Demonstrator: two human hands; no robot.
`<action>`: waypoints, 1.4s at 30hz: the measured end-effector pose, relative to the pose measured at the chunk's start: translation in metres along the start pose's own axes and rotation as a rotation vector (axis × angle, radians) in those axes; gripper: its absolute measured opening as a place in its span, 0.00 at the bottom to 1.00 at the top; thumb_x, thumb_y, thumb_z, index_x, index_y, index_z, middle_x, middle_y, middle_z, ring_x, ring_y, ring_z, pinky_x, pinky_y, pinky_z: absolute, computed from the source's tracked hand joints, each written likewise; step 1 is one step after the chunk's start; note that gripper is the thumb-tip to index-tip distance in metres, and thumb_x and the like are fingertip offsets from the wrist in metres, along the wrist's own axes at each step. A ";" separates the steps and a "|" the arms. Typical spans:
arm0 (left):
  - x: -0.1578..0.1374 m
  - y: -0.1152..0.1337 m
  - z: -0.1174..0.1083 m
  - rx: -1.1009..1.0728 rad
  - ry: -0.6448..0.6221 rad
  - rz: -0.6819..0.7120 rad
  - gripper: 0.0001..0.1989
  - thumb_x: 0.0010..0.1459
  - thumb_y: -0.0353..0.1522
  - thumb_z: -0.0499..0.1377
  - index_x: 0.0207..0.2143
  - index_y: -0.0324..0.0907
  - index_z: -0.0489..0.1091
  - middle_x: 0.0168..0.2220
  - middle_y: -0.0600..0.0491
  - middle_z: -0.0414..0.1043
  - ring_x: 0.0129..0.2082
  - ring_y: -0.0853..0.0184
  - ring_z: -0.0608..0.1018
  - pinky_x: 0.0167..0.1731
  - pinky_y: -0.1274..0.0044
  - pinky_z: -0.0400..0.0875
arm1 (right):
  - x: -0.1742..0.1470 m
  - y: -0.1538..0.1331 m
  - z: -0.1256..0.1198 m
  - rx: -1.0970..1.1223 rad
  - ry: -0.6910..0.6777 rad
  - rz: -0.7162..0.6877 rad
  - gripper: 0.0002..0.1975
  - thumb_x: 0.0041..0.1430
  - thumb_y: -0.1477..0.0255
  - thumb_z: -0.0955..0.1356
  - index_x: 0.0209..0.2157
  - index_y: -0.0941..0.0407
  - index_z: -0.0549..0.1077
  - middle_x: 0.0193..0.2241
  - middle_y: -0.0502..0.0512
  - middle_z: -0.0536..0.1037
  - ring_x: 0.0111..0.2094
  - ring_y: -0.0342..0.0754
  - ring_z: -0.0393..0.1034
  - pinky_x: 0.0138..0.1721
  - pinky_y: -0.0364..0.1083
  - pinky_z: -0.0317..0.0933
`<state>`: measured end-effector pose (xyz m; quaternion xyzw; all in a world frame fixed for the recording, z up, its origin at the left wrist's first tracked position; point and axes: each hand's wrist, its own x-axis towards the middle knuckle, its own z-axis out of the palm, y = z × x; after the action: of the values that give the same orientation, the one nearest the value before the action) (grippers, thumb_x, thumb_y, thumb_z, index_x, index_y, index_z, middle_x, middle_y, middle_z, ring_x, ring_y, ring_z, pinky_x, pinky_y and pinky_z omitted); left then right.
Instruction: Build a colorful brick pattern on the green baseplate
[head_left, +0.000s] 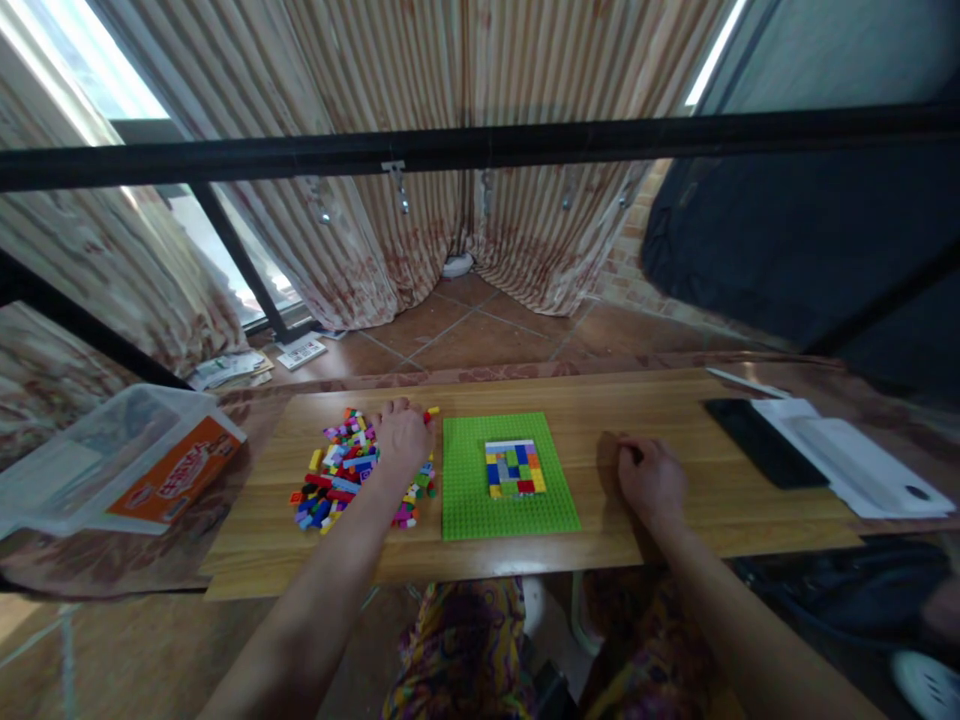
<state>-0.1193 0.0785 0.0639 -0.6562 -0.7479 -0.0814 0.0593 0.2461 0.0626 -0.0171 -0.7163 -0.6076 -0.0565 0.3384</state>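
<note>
Over the right side of a heap of small toy bricks (pixel 349 470) is my left hand (pixel 401 438), its fingers bent down among them. The fingertips are hidden, so whatever they pinch does not show. Beside the heap lies a green studded baseplate (pixel 465 510). On it sits a flat square patch of multicoloured bricks (pixel 514 468), with a white row along its far edge. My right hand (pixel 654 482) rests on the wooden table to the right of the baseplate, loosely curled, with nothing visible in it.
A clear plastic tub (pixel 97 460) with an orange label stands at the left. At the table's right end lie a black flat piece (pixel 765 442) and a white tray-like item (pixel 855 460). A black metal bar (pixel 480 150) crosses beyond the table, in front of curtains (pixel 360 240).
</note>
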 end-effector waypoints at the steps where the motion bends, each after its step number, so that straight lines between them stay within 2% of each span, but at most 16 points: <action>1: 0.002 0.001 0.003 0.012 -0.006 0.004 0.16 0.58 0.37 0.54 0.42 0.40 0.77 0.51 0.40 0.73 0.52 0.47 0.70 0.48 0.59 0.65 | 0.000 0.000 0.000 -0.001 -0.001 0.000 0.16 0.58 0.68 0.60 0.34 0.58 0.78 0.32 0.61 0.76 0.34 0.52 0.67 0.37 0.49 0.60; 5: 0.007 0.003 0.012 0.029 -0.012 0.020 0.17 0.59 0.38 0.54 0.42 0.38 0.77 0.49 0.38 0.73 0.51 0.47 0.71 0.47 0.59 0.65 | 0.001 -0.002 -0.001 0.002 0.005 0.005 0.16 0.58 0.68 0.60 0.34 0.59 0.78 0.32 0.61 0.77 0.34 0.52 0.68 0.37 0.49 0.60; 9: 0.007 0.004 0.015 0.028 -0.014 -0.023 0.18 0.59 0.37 0.52 0.41 0.36 0.77 0.47 0.38 0.74 0.49 0.47 0.72 0.46 0.60 0.66 | 0.001 -0.003 -0.002 -0.003 0.003 0.009 0.16 0.58 0.68 0.60 0.34 0.59 0.78 0.32 0.62 0.77 0.34 0.52 0.68 0.37 0.49 0.60; 20: -0.013 0.007 0.011 -0.044 0.011 -0.031 0.15 0.58 0.32 0.51 0.39 0.39 0.77 0.46 0.40 0.75 0.49 0.49 0.72 0.47 0.60 0.66 | 0.001 -0.003 -0.001 0.012 -0.016 0.034 0.17 0.58 0.68 0.60 0.34 0.59 0.78 0.33 0.62 0.77 0.34 0.52 0.67 0.38 0.49 0.60; 25: -0.021 0.008 0.008 -0.096 0.015 -0.028 0.13 0.58 0.31 0.52 0.37 0.43 0.76 0.46 0.45 0.76 0.50 0.52 0.72 0.49 0.61 0.65 | 0.001 -0.003 -0.001 0.008 -0.010 0.031 0.16 0.58 0.68 0.60 0.35 0.59 0.78 0.33 0.62 0.77 0.35 0.53 0.68 0.39 0.49 0.60; 28: -0.021 0.005 0.005 -0.179 0.028 -0.018 0.12 0.58 0.29 0.52 0.34 0.43 0.76 0.47 0.47 0.76 0.50 0.53 0.73 0.51 0.62 0.65 | 0.001 -0.004 -0.002 0.018 -0.009 0.028 0.16 0.58 0.69 0.61 0.34 0.59 0.78 0.33 0.62 0.77 0.35 0.52 0.69 0.39 0.49 0.61; 31: -0.024 -0.001 0.002 -0.322 0.005 0.008 0.11 0.56 0.27 0.53 0.31 0.43 0.75 0.42 0.49 0.78 0.46 0.58 0.76 0.51 0.67 0.67 | 0.001 -0.005 -0.003 0.018 -0.013 0.036 0.16 0.58 0.69 0.61 0.35 0.59 0.78 0.33 0.62 0.77 0.35 0.52 0.69 0.39 0.49 0.61; 34: -0.033 -0.009 0.000 -0.452 0.020 0.002 0.09 0.56 0.27 0.53 0.33 0.43 0.74 0.40 0.50 0.78 0.44 0.61 0.78 0.49 0.70 0.69 | 0.001 -0.005 -0.003 0.009 -0.019 0.046 0.16 0.58 0.69 0.61 0.35 0.59 0.78 0.33 0.62 0.77 0.35 0.52 0.68 0.38 0.49 0.60; 38: -0.049 -0.017 0.000 -0.626 0.043 -0.068 0.08 0.57 0.30 0.53 0.37 0.42 0.72 0.38 0.50 0.78 0.39 0.62 0.79 0.42 0.71 0.72 | 0.001 -0.004 -0.003 0.013 -0.015 0.024 0.16 0.58 0.69 0.60 0.34 0.59 0.78 0.32 0.62 0.77 0.35 0.52 0.68 0.38 0.49 0.60; 42: -0.059 -0.023 0.005 -0.688 0.095 -0.124 0.07 0.57 0.32 0.53 0.34 0.43 0.70 0.32 0.51 0.77 0.33 0.62 0.78 0.35 0.73 0.70 | 0.001 -0.003 -0.002 0.003 -0.002 0.028 0.16 0.58 0.68 0.61 0.35 0.59 0.78 0.32 0.62 0.77 0.34 0.52 0.68 0.37 0.49 0.60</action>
<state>-0.1344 0.0197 0.0467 -0.5866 -0.7115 -0.3623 -0.1357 0.2442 0.0622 -0.0142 -0.7242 -0.5980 -0.0502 0.3399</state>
